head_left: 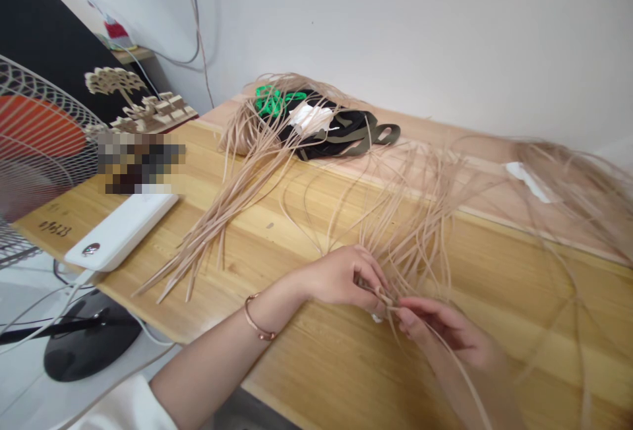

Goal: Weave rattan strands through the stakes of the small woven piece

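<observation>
Thin tan rattan strips (410, 219) fan out over a wooden table (277, 232). My left hand (341, 278), with a bracelet on the wrist, pinches the gathered base of these strips. My right hand (445, 331) meets it from the right and holds one strip that trails down toward me. The fingertips of both hands touch at the small woven knot between them. A second loose bundle of strips (232, 186) lies to the left, running from the table's back toward its front edge.
A black bag with olive straps (336, 130) lies at the back under strips. A white power strip (121, 229) rests at the table's left edge. A fan (34, 153) stands at the left, its black base (89, 344) on the floor. More strips pile up at the right (568, 173).
</observation>
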The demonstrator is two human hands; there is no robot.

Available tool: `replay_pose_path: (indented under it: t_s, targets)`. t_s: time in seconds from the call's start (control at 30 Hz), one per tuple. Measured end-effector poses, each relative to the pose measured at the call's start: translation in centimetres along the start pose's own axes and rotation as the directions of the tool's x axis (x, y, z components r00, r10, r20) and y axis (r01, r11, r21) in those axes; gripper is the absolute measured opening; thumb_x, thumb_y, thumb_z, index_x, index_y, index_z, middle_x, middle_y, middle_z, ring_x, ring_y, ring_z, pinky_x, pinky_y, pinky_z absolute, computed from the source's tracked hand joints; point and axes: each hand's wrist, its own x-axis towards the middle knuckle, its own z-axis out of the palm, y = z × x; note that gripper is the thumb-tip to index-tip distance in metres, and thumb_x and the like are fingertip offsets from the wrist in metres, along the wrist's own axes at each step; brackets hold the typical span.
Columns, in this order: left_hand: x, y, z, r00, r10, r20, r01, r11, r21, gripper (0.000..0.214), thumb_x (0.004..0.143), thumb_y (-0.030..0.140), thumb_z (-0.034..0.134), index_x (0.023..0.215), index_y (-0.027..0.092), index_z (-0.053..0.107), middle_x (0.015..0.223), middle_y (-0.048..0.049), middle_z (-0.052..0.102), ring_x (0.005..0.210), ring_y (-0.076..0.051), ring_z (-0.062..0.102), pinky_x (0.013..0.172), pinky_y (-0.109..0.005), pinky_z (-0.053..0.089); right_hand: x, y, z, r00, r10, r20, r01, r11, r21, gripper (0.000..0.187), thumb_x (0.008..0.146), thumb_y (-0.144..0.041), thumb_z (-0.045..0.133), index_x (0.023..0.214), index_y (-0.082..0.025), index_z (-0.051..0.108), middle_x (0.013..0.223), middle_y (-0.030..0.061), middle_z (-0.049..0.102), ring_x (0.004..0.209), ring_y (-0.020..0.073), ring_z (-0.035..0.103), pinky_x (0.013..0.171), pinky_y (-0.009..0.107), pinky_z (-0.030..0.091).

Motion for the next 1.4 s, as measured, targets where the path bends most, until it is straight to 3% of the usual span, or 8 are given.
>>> replay_pose_path:
  t_s: [0.17,0.37,0.43,0.53,0.6,0.77,1.03,1.4]
  targets:
    - [0.0,-0.1,0.0,1.000,-0.013,0.001,0.013,1.000,0.002,0.004,0.064,0.016,0.075,0.065,0.015,0.071,0.079,-0.0059,0.070,0.076,-0.013,0.061,0.076,-0.024,0.044,-1.0,-0.4,0.4,0.993,-0.045,-0.109,0.033,0.993,-0.112,0.018,0.073,-0.038,0.070,0.084,-0.024,0.067,0.076,0.0009,0.069,0.068,0.0156,0.065,0.059,0.016,0.052]
    - [0.0,0.0,0.0,1.000,-0.031,-0.005,0.031,0.999,-0.018,0.003,0.064,0.016,0.074,0.066,0.015,0.071,0.078,-0.0056,0.070,0.076,-0.013,0.060,0.076,-0.025,0.044,-1.3,1.0,0.2,0.991,-0.131,0.015,0.130,0.959,-0.253,0.025,0.080,-0.042,0.062,0.097,-0.023,0.064,0.081,0.0036,0.068,0.070,0.0191,0.066,0.058,0.023,0.055]
    - [0.0,0.1,0.0,0.999,-0.036,-0.005,0.035,0.999,-0.019,0.003,0.064,0.015,0.074,0.066,0.015,0.071,0.077,-0.0051,0.070,0.077,-0.013,0.060,0.076,-0.025,0.044,-1.2,0.8,0.3,0.985,-0.175,-0.008,0.165,0.942,-0.292,0.028,0.081,-0.043,0.060,0.103,-0.025,0.061,0.079,0.0015,0.067,0.069,0.0176,0.065,0.057,0.023,0.054]
    - [0.1,0.2,0.1,0.999,-0.041,-0.003,0.041,0.999,-0.008,0.003,0.063,0.015,0.074,0.064,0.015,0.071,0.077,-0.0041,0.069,0.077,-0.013,0.060,0.076,-0.024,0.044,-0.7,-0.4,0.6,0.932,-0.362,-0.025,0.323,0.859,-0.397,0.024,0.083,-0.040,0.058,0.104,-0.029,0.062,0.082,-0.0004,0.063,0.071,0.0154,0.061,0.060,0.023,0.051]
    - [0.1,0.2,0.0,0.999,-0.050,0.003,0.050,0.999,0.022,0.004,0.063,0.014,0.074,0.063,0.015,0.070,0.075,-0.0029,0.068,0.076,-0.013,0.059,0.075,-0.023,0.043,-0.1,-1.4,0.7,0.875,-0.481,0.053,0.458,0.788,-0.411,0.020,0.085,-0.033,0.057,0.103,-0.030,0.063,0.089,0.0006,0.060,0.074,0.0149,0.059,0.064,0.024,0.049]
    - [0.1,0.1,0.0,0.999,-0.044,0.009,0.044,0.997,0.066,0.005,0.063,0.014,0.074,0.063,0.014,0.069,0.070,-0.0009,0.064,0.075,-0.012,0.057,0.077,-0.024,0.042,1.4,-2.2,0.8,0.815,-0.558,0.157,0.574,0.739,-0.352,0.016,0.086,-0.025,0.057,0.098,-0.030,0.066,0.092,0.0011,0.058,0.076,0.0146,0.056,0.064,0.023,0.046]
    - [0.0,0.1,0.1,0.998,-0.062,0.017,0.061,0.996,0.069,0.005,0.062,0.014,0.074,0.062,0.015,0.069,0.070,0.0006,0.063,0.077,-0.012,0.056,0.078,-0.024,0.042,2.0,-2.0,1.1,0.817,-0.552,0.168,0.576,0.759,-0.304,0.011,0.085,-0.024,0.058,0.090,-0.028,0.067,0.084,-0.0004,0.062,0.073,0.0151,0.057,0.062,0.025,0.043]
    - [0.2,0.0,0.0,0.996,-0.017,0.083,0.004,0.986,0.164,0.008,0.065,0.018,0.073,0.061,0.014,0.068,0.067,-0.0006,0.064,0.074,-0.013,0.056,0.074,-0.023,0.042,1.8,-2.8,1.1,0.912,-0.389,0.129,0.410,0.879,-0.244,0.005,0.079,-0.024,0.063,0.080,-0.025,0.069,0.072,-0.0009,0.062,0.062,0.0145,0.055,0.056,0.023,0.044]
